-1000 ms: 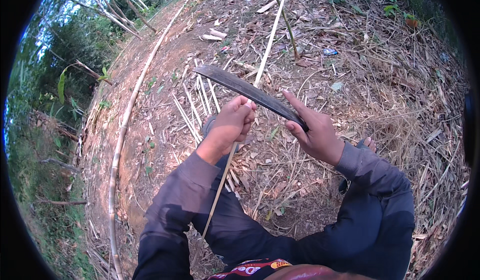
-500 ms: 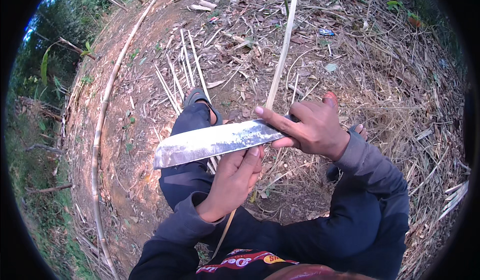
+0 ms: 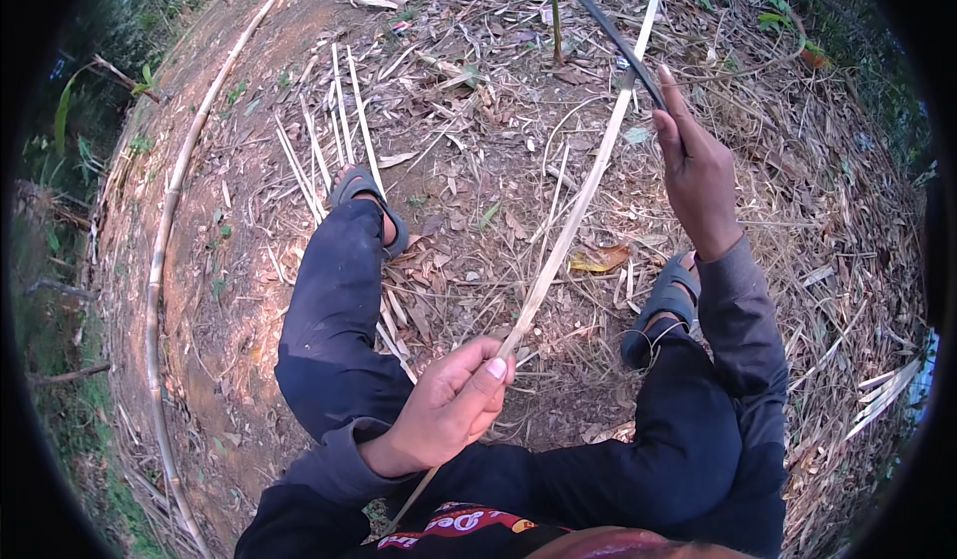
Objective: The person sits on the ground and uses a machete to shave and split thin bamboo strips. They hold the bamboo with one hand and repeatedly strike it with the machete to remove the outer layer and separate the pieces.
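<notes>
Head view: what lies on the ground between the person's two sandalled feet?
Head view: between the left sandal and right sandal lie dry leaves and split slivers on dirt; the held bamboo strip crosses above.

My right hand point(image 3: 701, 175) has lifted the big knife point(image 3: 598, 22) away from my lap, and my left hand point(image 3: 447, 407) now grips the bamboo strip point(image 3: 576, 208) lower.

Pale thin bamboo strip point(image 3: 573, 210), slanted, dark blade point(image 3: 598, 25) edge-on

Outdoors, daylight. Bare dirt ground point(image 3: 249, 290), dry bamboo litter point(image 3: 797, 210), long pole point(image 3: 164, 250) left, greenery point(image 3: 70, 120) at edges.
</notes>
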### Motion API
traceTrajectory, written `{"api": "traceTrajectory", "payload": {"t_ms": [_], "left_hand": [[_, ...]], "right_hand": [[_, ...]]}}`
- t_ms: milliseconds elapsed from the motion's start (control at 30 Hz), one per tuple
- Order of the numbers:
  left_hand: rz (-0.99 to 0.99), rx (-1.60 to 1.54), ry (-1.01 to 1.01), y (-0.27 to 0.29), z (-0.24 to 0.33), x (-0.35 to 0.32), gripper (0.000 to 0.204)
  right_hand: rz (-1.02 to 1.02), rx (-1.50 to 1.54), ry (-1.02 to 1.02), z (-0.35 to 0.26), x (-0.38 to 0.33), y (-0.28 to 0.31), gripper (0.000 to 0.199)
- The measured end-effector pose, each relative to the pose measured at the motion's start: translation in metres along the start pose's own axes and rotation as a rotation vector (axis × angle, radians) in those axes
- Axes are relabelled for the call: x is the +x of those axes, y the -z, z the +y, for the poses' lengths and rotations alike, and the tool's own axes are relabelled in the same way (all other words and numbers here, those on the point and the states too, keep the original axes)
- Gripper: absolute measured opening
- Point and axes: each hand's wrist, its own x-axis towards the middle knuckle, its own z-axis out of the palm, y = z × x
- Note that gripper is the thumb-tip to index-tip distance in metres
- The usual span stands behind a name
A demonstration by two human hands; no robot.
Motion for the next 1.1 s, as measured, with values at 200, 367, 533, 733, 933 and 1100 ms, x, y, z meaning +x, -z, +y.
{"api": "traceTrajectory", "payload": {"t_ms": [200, 367, 533, 733, 933, 1100], "left_hand": [[0.063, -0.094, -0.063, -0.007, 0.012, 0.013, 0.022], [0.185, -0.129, -0.012, -0.009, 0.017, 0.017, 0.023], [0.347, -0.037, -0.062, -0.003, 0.002, 0.017, 0.022], [0.199, -0.093, -0.028, 0.002, 0.001, 0.015, 0.027], [0.252, -0.130, 0.011, 0.008, -0.011, 0.014, 0.026], [0.169, -0.138, -0.061, 0.004, 0.002, 0.011, 0.029]], "right_hand": [[-0.028, 0.122, 0.095, -0.017, -0.049, 0.014, 0.053], [-0.350, 0.048, 0.445, -0.095, -0.048, 0.032, 0.064], [-0.287, -0.018, 0.671, -0.115, -0.048, 0.013, 0.063], [-0.401, 0.036, 0.380, -0.086, -0.045, 0.000, 0.066], [-0.373, -0.062, 0.715, -0.104, -0.054, 0.007, 0.065], [-0.274, -0.129, 0.668, -0.082, -0.035, 0.008, 0.060]]}}
